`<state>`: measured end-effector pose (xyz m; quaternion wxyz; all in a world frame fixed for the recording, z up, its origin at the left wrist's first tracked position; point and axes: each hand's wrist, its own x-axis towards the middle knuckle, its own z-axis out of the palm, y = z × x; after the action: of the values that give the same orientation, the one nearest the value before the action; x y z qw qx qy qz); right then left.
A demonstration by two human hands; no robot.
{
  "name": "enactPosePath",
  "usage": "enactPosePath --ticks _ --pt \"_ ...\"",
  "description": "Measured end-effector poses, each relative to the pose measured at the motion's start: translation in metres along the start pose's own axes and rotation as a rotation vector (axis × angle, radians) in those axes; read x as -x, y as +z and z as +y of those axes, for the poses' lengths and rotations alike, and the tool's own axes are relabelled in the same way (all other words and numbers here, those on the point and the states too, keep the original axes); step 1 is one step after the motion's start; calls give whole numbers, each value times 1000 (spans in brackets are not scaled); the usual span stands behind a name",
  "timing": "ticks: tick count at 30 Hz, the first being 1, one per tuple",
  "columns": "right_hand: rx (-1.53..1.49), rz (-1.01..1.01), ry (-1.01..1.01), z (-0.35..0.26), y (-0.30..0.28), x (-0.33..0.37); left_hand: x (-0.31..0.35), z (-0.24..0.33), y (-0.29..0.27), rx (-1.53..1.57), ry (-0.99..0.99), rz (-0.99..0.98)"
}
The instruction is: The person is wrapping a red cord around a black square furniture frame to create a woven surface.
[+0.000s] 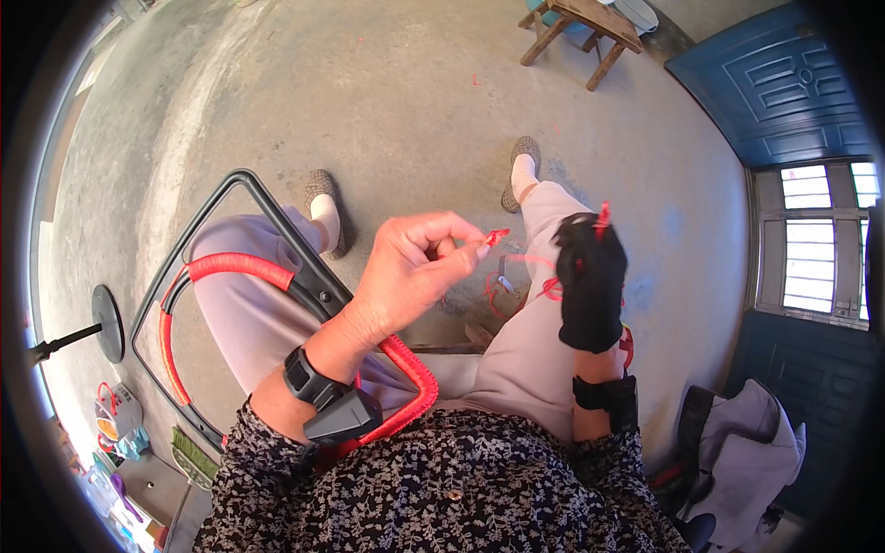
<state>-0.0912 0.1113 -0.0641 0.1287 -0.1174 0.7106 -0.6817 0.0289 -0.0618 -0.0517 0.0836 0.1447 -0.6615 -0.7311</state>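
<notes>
My bare left hand (415, 267) is closed in a pinch on the end of a red cord (496, 237), whose tip sticks out past the fingertips. My right hand (590, 286), in a black glove, is closed around more of the red cord, and a short red piece pokes up above its fingers. Thin loops of cord hang between the hands over my right thigh. Across my left thigh rests a black tubular frame (324, 297). A curved bar on it is wrapped tightly in red cord (241, 265), and another wrapped section passes beneath my left forearm.
A wooden stool (595, 18) stands far right on the concrete floor, near a blue door (774, 83). Grey cloth (742, 442) is heaped at the near right. To my left are a black disc on a rod (108, 323), a white bucket (120, 410) and a green brush (192, 453).
</notes>
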Motion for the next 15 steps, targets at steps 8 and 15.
enactPosePath --ticks 8,15 --pt "126 -300 373 -30 25 20 3 12 9 -461 243 50" --pt "163 -300 248 -19 22 22 2 8 5 -697 450 -5"
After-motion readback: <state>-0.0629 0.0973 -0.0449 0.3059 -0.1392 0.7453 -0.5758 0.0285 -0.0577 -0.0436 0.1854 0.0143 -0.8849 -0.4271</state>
